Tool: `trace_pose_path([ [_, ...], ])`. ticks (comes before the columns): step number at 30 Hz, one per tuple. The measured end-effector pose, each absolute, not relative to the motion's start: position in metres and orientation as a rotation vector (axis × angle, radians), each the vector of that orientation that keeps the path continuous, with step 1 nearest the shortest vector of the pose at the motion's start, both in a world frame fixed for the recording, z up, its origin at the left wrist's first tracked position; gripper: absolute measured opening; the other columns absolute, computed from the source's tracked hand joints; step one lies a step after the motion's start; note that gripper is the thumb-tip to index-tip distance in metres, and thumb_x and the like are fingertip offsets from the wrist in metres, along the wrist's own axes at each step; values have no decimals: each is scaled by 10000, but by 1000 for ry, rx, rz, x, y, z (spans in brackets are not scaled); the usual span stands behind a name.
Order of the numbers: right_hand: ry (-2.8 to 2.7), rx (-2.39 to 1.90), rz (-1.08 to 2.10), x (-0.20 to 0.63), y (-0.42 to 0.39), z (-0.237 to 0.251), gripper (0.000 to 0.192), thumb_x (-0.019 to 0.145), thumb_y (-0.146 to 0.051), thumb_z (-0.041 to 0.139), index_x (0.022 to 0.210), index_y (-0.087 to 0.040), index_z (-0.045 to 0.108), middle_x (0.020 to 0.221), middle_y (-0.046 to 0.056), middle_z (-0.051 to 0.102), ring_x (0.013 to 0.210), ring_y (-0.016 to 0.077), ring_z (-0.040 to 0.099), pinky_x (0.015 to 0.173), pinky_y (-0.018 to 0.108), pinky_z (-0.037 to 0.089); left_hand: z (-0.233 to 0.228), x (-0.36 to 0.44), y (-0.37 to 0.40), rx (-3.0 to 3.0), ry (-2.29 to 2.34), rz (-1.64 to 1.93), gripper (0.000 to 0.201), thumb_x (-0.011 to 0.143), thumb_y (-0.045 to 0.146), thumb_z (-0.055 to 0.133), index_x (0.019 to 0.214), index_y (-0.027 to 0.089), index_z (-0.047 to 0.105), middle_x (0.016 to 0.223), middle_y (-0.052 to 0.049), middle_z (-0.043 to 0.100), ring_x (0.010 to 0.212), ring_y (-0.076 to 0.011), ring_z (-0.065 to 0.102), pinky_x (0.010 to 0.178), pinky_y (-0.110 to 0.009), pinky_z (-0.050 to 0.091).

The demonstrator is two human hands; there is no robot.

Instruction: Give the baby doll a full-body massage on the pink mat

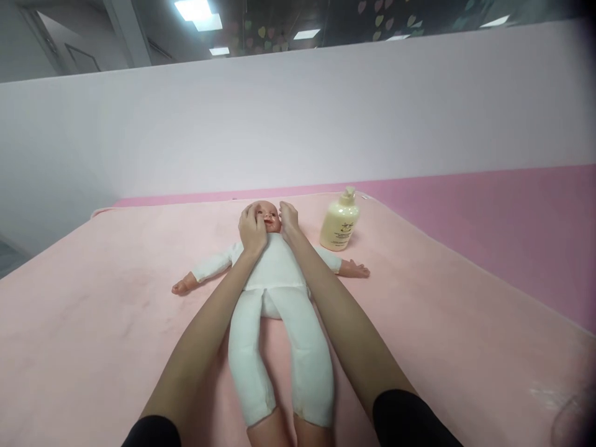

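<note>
A baby doll (274,267) with a white cloth body lies on its back, arms spread and legs toward me. My left hand (252,228) rests against the left side of the doll's head, its fingers stretched up along the cheek and temple. On the other side of the head is my right hand (288,218), its fingers bent and close to the doll's cheek; whether it touches there I cannot tell. Both forearms run along the doll's body. A pale yellow pump bottle (339,222) stands upright to the right of the doll's head, near its outstretched arm.
A light pink towel (121,279) covers the surface under the doll. Beyond its right edge shows a darker pink surface (503,217). A white low wall (298,124) rises behind, with glass above it reflecting ceiling lights.
</note>
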State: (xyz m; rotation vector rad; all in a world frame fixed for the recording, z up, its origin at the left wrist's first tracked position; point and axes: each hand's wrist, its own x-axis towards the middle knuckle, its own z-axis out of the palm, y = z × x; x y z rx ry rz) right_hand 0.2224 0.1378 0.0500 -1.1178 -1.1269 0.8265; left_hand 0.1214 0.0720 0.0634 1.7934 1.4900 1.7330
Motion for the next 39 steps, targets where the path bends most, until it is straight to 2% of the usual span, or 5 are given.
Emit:
trace_pose_path([
  [8, -1137, -840, 1047, 207, 140, 47, 375, 818, -347, 535, 1133, -166, 627, 1347, 56, 530, 1269, 161, 460, 1100, 295, 321, 69, 110, 92, 1547, 1545, 1777, 341, 858, 237, 414, 1120, 204, 632, 1194, -60, 622, 1185, -199, 526, 1071, -353, 363],
  [15, -1167, -792, 1160, 207, 140, 46, 406, 788, -273, 574, 1184, -191, 616, 1348, 31, 535, 1256, 178, 484, 1089, 326, 367, 66, 98, 111, 1600, 1431, 1608, 471, 745, 340, 658, 1190, 186, 629, 1328, -88, 564, 1282, -245, 471, 1111, -378, 337],
  [20, -1131, -757, 1216, 207, 138, 48, 436, 755, -277, 637, 1178, -172, 636, 1326, 53, 553, 1250, 201, 492, 1076, 308, 382, 64, 98, 108, 1533, 1393, 1648, 426, 756, 299, 630, 1173, 210, 645, 1299, -58, 594, 1238, -217, 515, 1095, -346, 369],
  [26, -1125, -745, 1203, 207, 140, 47, 338, 771, -266, 627, 1100, -206, 675, 1289, 19, 585, 1239, 180, 498, 1087, 306, 367, 62, 96, 114, 1471, 1372, 1666, 355, 780, 236, 560, 1115, 249, 679, 1276, -17, 613, 1243, -203, 512, 1103, -347, 367],
  [39, -1129, -742, 1167, 209, 147, 43, 299, 751, -193, 524, 999, -214, 691, 1220, -7, 627, 1233, 171, 493, 1116, 336, 329, 61, 95, 118, 1470, 1358, 1673, 436, 756, 145, 398, 1087, 192, 678, 1243, -30, 627, 1215, -178, 518, 1084, -314, 374],
])
